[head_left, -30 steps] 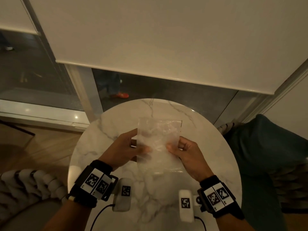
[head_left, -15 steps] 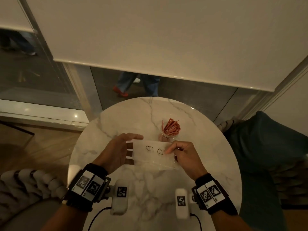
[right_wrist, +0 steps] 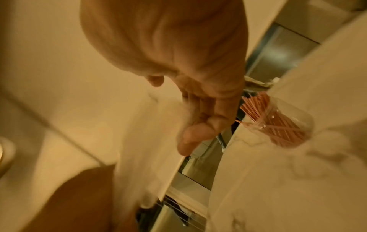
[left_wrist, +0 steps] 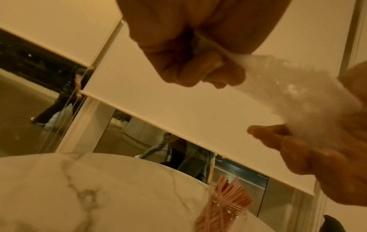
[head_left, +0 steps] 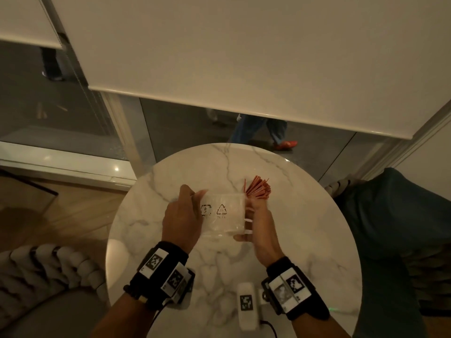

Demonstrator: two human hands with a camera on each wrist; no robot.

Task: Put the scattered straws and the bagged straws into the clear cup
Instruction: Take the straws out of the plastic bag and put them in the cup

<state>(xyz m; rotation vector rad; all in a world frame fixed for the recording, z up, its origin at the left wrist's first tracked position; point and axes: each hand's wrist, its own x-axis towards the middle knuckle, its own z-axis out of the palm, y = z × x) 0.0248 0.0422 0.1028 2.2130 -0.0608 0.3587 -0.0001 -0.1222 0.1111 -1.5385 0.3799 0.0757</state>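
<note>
A clear plastic bag with black printed symbols hangs folded and flat just above the marble table; no straws show in it. My left hand pinches its left edge, the fingers curled on the film. On the bag's right edge my right hand holds on, its fingertips showing through the plastic and its thumb on the near side. Just beyond the right hand stands the clear cup, with a bunch of pink straws upright in it. The bag is blurred in the right wrist view.
The round table's far edge lies near a window with a lowered white blind. A person's legs pass outside the glass. A dark cushioned seat stands to the right and a knitted chair back to the left.
A second ago the bag was held up unfolded, hiding the cup. It has come down folded and narrower, my hands have drawn closer, and the cup of straws shows.
</note>
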